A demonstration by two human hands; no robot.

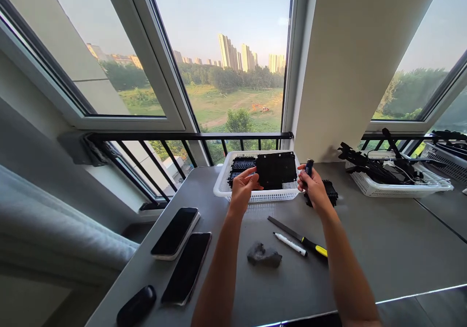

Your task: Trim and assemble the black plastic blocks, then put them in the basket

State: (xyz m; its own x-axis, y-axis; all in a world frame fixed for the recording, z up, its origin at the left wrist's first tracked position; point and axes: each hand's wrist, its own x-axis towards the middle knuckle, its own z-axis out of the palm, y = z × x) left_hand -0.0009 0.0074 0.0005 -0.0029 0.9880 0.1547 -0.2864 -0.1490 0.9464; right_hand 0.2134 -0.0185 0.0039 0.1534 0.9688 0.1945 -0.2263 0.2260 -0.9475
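Black panel point(276, 170) up over white basket point(255, 196), left hand point(242, 189) pinching its left edge; right hand point(314, 190) closed round a small dark tool point(309, 167).
Grey table point(383, 234) by the window point(226, 20), black rail point(189, 136) across it, field and towers point(228, 52) outside. On the table: yellow-black tool point(298, 237), marker point(290, 244) and grey lump point(264, 255) between the forearms; two phones point(175, 232) and a rounded black object point(136, 305) at left. Spare black part point(331, 193) beside right hand; second basket point(397, 190) of dark parts further right. Curtain point(54, 220) far left.
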